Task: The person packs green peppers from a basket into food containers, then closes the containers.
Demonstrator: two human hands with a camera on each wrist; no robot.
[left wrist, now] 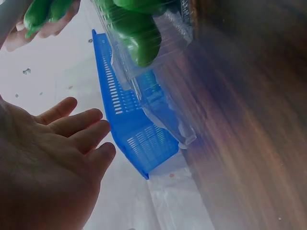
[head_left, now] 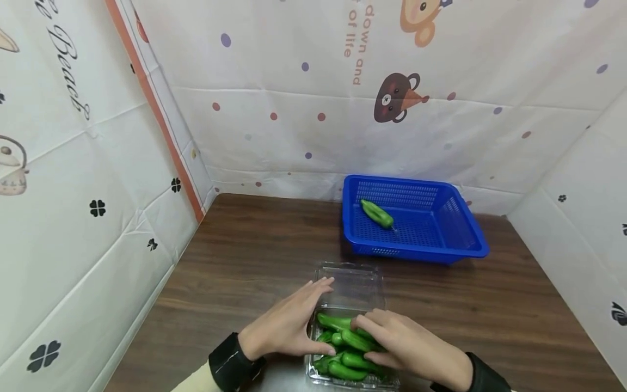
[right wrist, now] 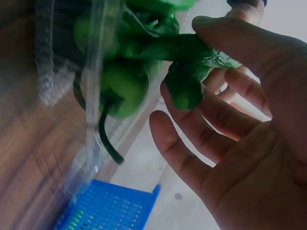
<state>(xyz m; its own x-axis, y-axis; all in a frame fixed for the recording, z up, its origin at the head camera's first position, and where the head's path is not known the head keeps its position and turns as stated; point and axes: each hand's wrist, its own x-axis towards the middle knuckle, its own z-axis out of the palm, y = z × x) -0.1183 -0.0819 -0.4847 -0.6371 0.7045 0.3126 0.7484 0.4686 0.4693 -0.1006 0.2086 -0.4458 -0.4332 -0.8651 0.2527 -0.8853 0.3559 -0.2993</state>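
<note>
White printed sheeting with dots, clovers and cartoon bears (head_left: 397, 98) is hung around a dark brown wooden bench (head_left: 254, 261). At the near edge of the bench, a clear plastic clamshell container (head_left: 354, 286) is placed with its lid laid open toward the far side, and its tray is filled with glossy green peppers (head_left: 345, 348). The left hand (head_left: 289, 321) is laid against the left side of the container with fingers straight and thumb extended below; nothing is gripped. The right hand (head_left: 406, 345) is placed over the peppers, and one pepper (right wrist: 184, 72) is pinched between its thumb and fingers. A blue perforated plastic basket (head_left: 467, 234) is set well beyond the container, and a single green pepper (head_left: 377, 213) is contained in it.
</note>
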